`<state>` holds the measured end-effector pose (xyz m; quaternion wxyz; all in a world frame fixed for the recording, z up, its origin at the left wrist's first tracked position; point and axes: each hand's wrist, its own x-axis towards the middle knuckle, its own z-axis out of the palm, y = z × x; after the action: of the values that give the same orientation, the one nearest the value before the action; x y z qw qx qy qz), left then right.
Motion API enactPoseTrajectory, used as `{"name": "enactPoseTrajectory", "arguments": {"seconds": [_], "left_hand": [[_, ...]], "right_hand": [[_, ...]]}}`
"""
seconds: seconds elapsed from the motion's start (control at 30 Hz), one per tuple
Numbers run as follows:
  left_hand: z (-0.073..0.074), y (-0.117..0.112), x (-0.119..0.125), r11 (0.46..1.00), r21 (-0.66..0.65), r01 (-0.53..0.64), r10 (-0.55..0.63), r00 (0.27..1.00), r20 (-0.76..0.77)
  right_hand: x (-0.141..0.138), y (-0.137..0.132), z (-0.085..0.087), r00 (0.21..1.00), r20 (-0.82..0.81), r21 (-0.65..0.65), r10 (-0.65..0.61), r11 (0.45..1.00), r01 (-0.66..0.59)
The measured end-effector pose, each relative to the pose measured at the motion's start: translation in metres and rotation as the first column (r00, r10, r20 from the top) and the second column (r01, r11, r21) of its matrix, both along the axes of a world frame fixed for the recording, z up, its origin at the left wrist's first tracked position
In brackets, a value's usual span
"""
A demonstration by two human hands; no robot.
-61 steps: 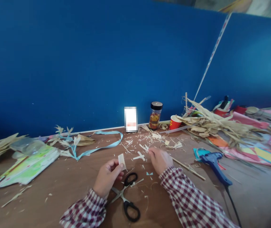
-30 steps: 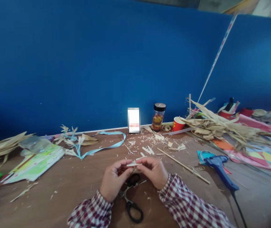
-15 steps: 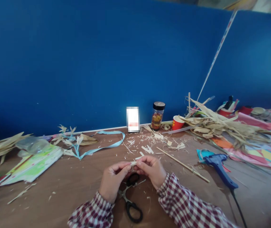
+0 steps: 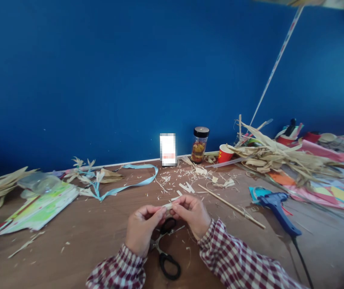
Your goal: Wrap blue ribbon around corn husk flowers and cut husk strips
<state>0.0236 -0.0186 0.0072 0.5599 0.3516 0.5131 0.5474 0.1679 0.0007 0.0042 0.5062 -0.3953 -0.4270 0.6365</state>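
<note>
Head view, my left grip [image 4: 140, 230] and right grip [image 4: 193, 216] both pinching one pale strip [image 4: 167, 206], black-handled scissors [image 4: 161, 258] lying beneath, on the scrap-strewn tabletop [image 4: 99, 224].

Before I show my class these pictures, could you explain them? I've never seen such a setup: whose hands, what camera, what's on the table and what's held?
There is no machine here: the left hand and right hand belong to the person wearing the camera. Every picture comes from that one head camera, looking forward and down. Both hands pinch a small pale strip between fingers and thumbs. On the brown table, scissors lie just below the hands, partly hidden. Toward the left is a blue ribbon; toward the right, a stick and a blue glue gun. A jar and red cup stand at the back.
</note>
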Motion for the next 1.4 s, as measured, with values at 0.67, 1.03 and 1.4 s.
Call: {"name": "enactPoseTrajectory", "arguments": {"seconds": [0.67, 1.03, 1.4], "left_hand": [[0.002, -0.001, -0.001, 1.000, -0.006, 0.014, -0.014, 1.000, -0.008], [0.004, 0.000, 0.000, 0.997, 0.040, 0.067, -0.066, 0.997, -0.027], [0.011, 0.002, -0.007, 0.958, -0.077, 0.276, -0.277, 0.961, -0.005]], "right_hand": [[0.000, -0.001, 0.003, 1.000, -0.013, -0.021, -0.002, 1.000, 0.002], [0.000, 0.001, 0.003, 0.998, 0.058, 0.003, -0.010, 1.000, 0.010], [0.012, 0.005, 0.007, 0.968, 0.252, 0.130, 0.005, 0.991, -0.039]]}}
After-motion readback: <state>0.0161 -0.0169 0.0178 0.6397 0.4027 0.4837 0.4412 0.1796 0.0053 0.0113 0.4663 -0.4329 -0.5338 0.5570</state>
